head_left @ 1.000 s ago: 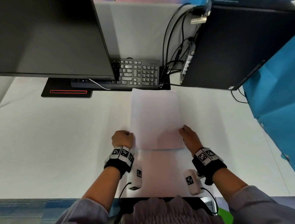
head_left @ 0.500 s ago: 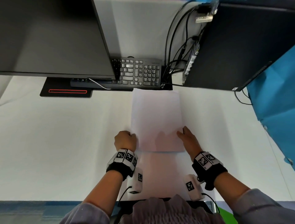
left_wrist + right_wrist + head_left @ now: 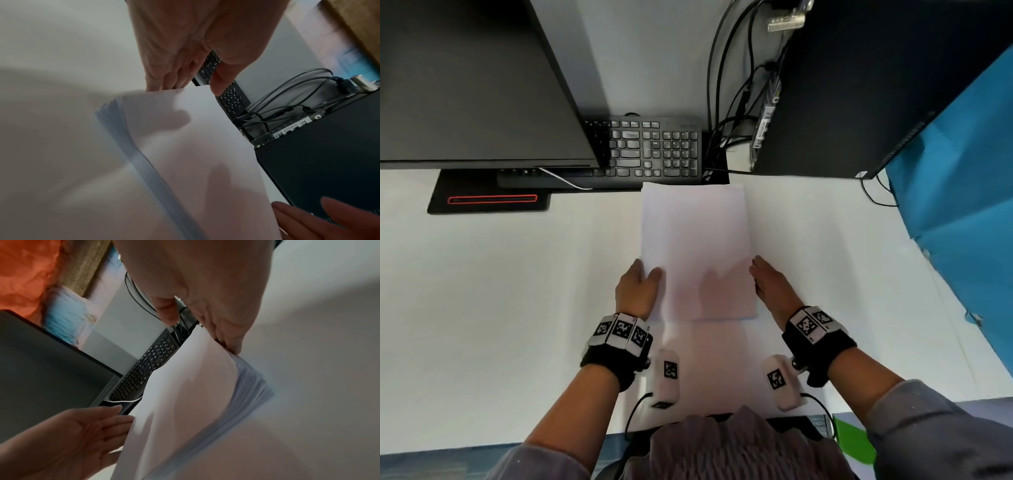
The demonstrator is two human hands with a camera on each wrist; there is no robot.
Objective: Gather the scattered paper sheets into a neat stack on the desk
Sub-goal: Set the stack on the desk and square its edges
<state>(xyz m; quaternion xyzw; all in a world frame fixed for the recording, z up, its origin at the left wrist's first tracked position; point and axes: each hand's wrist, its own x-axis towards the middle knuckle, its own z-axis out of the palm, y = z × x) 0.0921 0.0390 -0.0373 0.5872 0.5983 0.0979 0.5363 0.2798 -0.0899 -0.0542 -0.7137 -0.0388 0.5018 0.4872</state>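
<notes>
A thick stack of white paper sheets point(image 3: 697, 240) lies on the white desk point(image 3: 517, 291), straight in front of me. My left hand point(image 3: 649, 270) is at the stack's left edge, fingers straight against the side and thumb over the top sheet. My right hand point(image 3: 758, 265) is at the right edge, fingers straight along it. In the left wrist view the left hand's fingers point(image 3: 168, 81) touch the edge of the stack point(image 3: 185, 146). In the right wrist view the right hand's fingers point(image 3: 228, 340) meet the corner of the stack point(image 3: 185, 394), and its thumb hangs free above.
A black keyboard point(image 3: 654, 147) lies just beyond the stack's far edge. A dark monitor point(image 3: 465, 78) on its base point(image 3: 489, 198) fills the far left. A black computer case point(image 3: 859, 85) with cables point(image 3: 729, 130) stands far right, and a blue cloth point(image 3: 962, 171) at the right edge.
Both hands have slid forward along the stack's sides. The left hand has uncurled from a fist, its thumb now over the top sheet. The stack has stayed about where it was.
</notes>
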